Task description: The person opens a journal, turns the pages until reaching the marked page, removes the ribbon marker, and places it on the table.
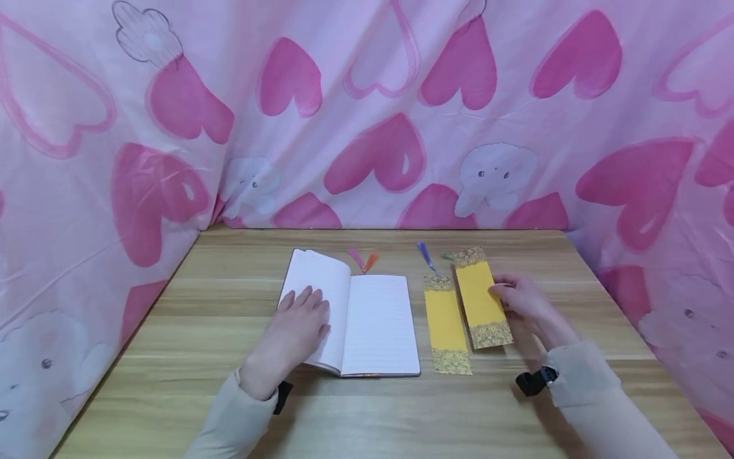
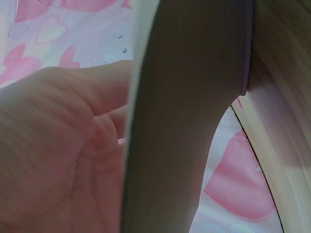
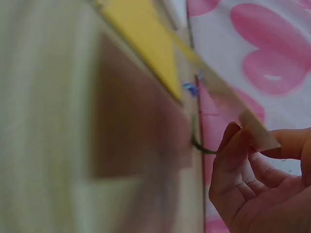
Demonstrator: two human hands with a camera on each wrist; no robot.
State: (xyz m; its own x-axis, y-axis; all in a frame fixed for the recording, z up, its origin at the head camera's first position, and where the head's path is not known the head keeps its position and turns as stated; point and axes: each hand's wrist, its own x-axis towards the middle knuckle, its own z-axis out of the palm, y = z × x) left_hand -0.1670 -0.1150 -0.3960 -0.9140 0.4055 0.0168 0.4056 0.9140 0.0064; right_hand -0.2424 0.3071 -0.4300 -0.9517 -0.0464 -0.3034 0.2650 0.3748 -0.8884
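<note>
A lined notebook (image 1: 381, 325) lies open on the table, its left page slightly curved. My left hand (image 1: 295, 325) rests on that page with fingers extended; in the left wrist view a shaded page (image 2: 170, 121) hides the fingertips. To the right, my right hand (image 1: 530, 303) pinches a yellow bookmark (image 1: 477, 293) by its right edge between thumb and fingers. The bookmark is tilted off the table, and a green tassel (image 1: 448, 256) hangs at its top. Beside it a second yellow bookmark (image 1: 445, 325) lies flat, with a blue tassel (image 1: 425, 256).
Pink (image 1: 355, 258) and orange (image 1: 371, 262) tassels stick out past the notebook's top edge near the spine. The wooden table (image 1: 401, 421) is bordered by a pink heart-print curtain (image 1: 367, 210) at the back and both sides.
</note>
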